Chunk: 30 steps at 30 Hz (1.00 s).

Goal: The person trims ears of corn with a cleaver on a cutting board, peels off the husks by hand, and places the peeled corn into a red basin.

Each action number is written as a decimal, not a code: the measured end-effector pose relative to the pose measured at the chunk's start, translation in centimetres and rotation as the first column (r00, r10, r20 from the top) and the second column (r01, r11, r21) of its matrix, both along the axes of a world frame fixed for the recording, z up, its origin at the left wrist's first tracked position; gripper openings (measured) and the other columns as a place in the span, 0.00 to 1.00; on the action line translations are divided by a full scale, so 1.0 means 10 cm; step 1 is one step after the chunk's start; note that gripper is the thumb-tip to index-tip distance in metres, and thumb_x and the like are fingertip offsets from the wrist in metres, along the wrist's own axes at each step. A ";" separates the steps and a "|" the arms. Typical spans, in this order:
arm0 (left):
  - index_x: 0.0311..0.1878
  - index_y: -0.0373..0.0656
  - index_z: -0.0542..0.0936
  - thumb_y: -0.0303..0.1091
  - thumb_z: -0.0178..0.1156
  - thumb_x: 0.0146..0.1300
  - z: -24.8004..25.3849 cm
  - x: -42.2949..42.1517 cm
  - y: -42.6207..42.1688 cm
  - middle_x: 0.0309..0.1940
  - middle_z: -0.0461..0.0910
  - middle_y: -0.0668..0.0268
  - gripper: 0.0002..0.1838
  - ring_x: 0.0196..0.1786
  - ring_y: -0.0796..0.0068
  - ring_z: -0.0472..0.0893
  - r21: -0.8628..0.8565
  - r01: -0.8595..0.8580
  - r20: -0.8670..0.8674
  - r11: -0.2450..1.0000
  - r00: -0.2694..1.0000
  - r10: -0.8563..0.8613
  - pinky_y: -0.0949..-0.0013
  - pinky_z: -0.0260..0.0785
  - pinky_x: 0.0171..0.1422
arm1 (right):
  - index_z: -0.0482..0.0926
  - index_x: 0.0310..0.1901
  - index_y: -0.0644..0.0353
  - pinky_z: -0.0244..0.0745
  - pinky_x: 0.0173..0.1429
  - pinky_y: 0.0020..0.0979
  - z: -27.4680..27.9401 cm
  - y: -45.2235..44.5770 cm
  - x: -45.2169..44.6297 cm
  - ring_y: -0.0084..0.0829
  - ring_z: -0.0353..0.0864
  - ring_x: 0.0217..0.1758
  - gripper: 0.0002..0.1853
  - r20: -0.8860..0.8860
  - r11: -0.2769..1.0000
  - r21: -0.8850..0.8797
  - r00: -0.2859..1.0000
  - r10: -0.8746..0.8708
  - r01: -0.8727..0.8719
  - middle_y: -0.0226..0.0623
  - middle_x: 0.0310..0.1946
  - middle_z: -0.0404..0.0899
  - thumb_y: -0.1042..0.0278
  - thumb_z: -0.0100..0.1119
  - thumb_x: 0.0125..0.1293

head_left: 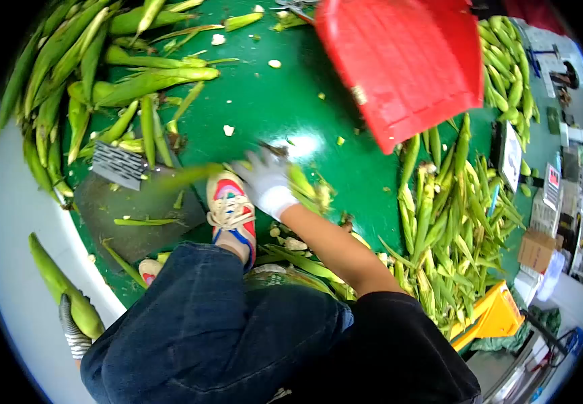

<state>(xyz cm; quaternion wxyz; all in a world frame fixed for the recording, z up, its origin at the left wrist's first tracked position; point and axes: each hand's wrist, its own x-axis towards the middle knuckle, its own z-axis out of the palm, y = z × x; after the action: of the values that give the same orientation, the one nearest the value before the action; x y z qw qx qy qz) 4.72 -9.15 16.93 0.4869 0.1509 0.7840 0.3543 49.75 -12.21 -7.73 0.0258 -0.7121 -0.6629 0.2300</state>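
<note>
At the far lower left, my left hand, in a dark glove with a striped cuff, is wrapped round an ear of corn in its green husk. My right hand wears a pale grey glove and reaches over the green floor beside my shoe. Its fingers look spread, though slightly smeared by motion. A blurred green strip of husk is just left of the shoe, apart from the hand. Loose husk lies close by the right wrist.
Unhusked corn is heaped at the upper left. A red plastic bin stands at the top, with piled husks on the right. A dark mat lies left of my shoe. Something yellow stands at the lower right.
</note>
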 end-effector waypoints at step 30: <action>0.60 0.38 0.71 0.45 0.59 0.65 1.11 2.30 0.72 0.46 0.79 0.63 0.26 0.44 0.74 0.79 0.394 0.869 -0.518 -0.301 -0.061 -0.853 0.70 0.74 0.49 | 0.71 0.53 0.64 0.73 0.49 0.31 2.76 -0.19 -0.26 0.28 0.76 0.43 0.22 -0.979 0.879 -0.063 -0.198 0.036 0.473 0.37 0.41 0.76 0.70 0.63 0.56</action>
<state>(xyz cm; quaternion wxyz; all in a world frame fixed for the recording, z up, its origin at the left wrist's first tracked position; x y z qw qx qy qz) 27.69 -1.95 28.06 0.4848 0.8328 0.2361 0.1248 47.12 -14.15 19.85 0.6763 -0.3754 -0.2966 0.5600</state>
